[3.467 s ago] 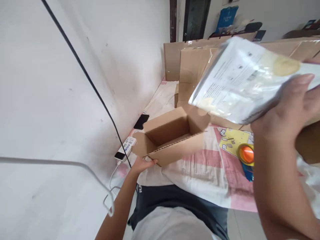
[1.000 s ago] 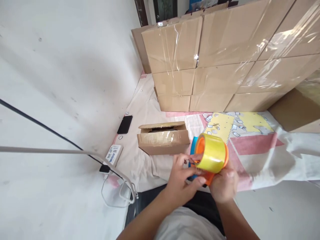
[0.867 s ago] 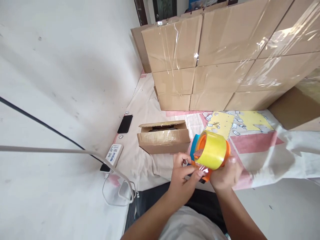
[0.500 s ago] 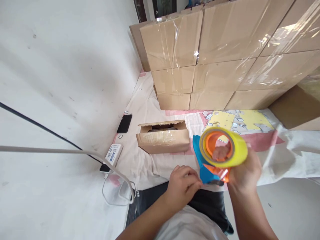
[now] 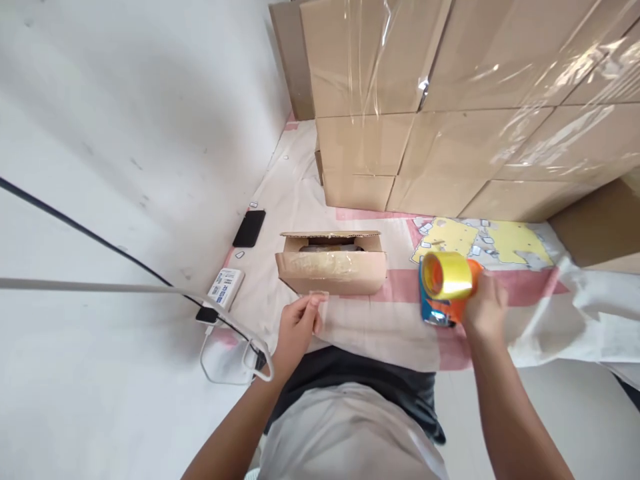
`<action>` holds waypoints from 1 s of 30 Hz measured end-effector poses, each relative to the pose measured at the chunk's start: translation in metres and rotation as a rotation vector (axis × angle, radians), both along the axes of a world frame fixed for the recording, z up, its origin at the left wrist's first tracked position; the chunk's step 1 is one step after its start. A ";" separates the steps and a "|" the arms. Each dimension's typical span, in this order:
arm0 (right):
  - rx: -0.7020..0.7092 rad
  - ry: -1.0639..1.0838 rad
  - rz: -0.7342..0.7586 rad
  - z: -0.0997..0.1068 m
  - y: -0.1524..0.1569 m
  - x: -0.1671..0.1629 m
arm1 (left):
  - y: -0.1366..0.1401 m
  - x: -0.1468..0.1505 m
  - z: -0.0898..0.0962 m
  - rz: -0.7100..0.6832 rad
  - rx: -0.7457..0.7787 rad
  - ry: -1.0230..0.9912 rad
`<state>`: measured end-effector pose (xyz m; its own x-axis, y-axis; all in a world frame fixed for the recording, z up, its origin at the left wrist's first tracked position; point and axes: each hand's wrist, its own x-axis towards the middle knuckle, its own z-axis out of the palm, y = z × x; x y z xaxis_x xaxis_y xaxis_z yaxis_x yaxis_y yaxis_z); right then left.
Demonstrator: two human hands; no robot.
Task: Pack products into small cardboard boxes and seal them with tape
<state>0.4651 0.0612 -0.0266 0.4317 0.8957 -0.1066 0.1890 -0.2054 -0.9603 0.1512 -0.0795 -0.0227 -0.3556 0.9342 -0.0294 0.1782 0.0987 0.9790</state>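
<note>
Since half a second ago the left hand (image 5: pixel 300 325) has moved away from the tape dispenser (image 5: pixel 453 309) to the near side of the small cardboard box (image 5: pixel 337 275), and the gap between the two hands has widened. Nearest are a pale shirt (image 5: pixel 345 433) and dark trousers (image 5: pixel 360 373), with a forearm reaching forward on either side. The left thumb and forefinger pinch a bit of clear tape (image 5: pixel 324 302) just in front of the box's lower edge; whether the film runs on to the dispenser cannot be made out. The right hand (image 5: pixel 484 303), somewhat blurred, is closed around the orange side of the dispenser, which carries a yellow roll (image 5: pixel 453 275) and sits to the right of the box, apart from it. Between and beyond the hands, the box has its top partly open, with something dark inside.

A creased white and pink cloth (image 5: pixel 390 327) with a yellow cartoon print lies under everything. Toward the wall (image 5: pixel 100 107) are a white device (image 5: pixel 227 283) and, farther off, a black phone (image 5: pixel 249 229). A grey cable (image 5: pixel 100 287) and a black cable (image 5: pixel 95 239) cross at left. Behind stands a tall cardboard panel (image 5: pixel 365 147) streaked with shiny clear tape; another carton (image 5: pixel 600 230) is at its right. The white device bears blue lettering, too small to read.
</note>
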 end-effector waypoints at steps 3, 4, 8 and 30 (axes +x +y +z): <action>0.004 -0.018 0.082 -0.009 0.036 -0.011 | 0.009 0.007 0.007 0.014 0.036 -0.118; -0.037 -0.053 0.137 -0.005 0.041 -0.006 | 0.009 0.005 0.009 0.025 0.053 -0.134; 0.016 -0.373 0.116 0.040 0.022 0.015 | 0.000 -0.005 0.014 0.070 0.138 -0.065; 0.576 -0.300 1.100 0.165 -0.012 -0.092 | 0.064 -0.025 0.053 0.113 0.200 1.142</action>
